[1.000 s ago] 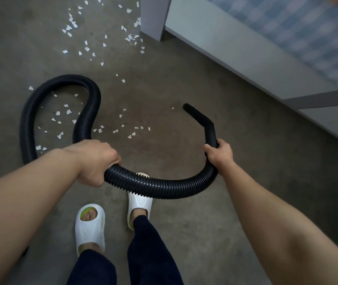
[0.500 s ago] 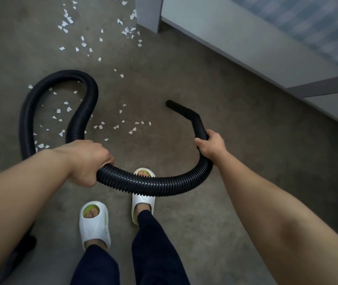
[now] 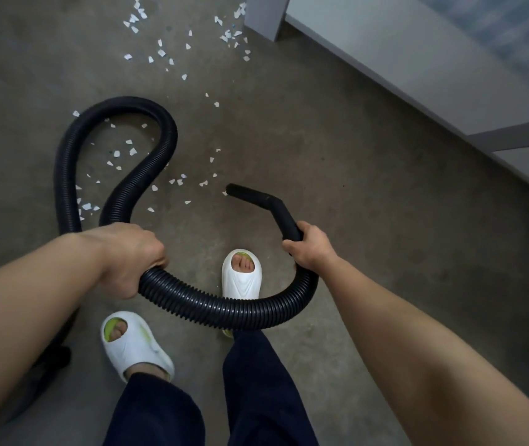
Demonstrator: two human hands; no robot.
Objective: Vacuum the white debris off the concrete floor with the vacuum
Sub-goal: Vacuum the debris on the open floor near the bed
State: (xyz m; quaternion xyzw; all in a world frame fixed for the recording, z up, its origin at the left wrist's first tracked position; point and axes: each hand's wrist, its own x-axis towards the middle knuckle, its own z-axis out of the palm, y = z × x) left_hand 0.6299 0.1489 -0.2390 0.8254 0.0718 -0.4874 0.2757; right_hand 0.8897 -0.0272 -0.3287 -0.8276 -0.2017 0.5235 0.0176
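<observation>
A black ribbed vacuum hose (image 3: pixel 218 305) loops across the concrete floor (image 3: pixel 337 194) and sags between my hands. My left hand (image 3: pixel 128 255) grips the hose mid-length. My right hand (image 3: pixel 309 249) grips the smooth black nozzle (image 3: pixel 258 197) near its base. The nozzle tip points left, low over the floor, right beside one white scrap. White debris (image 3: pixel 179 181) lies scattered left of the tip, inside the hose loop, and farther off near the top (image 3: pixel 160 53).
A grey bed frame (image 3: pixel 417 69) with a leg (image 3: pixel 264 14) runs along the upper right. My feet in white slippers (image 3: pixel 242 275) stand under the hose. A dark part of the vacuum (image 3: pixel 47 365) sits at the lower left, half hidden by my arm.
The nozzle tip has swung left and down toward the nearest scraps. My right foot has stepped forward, and both hands kept their grip on the hose.
</observation>
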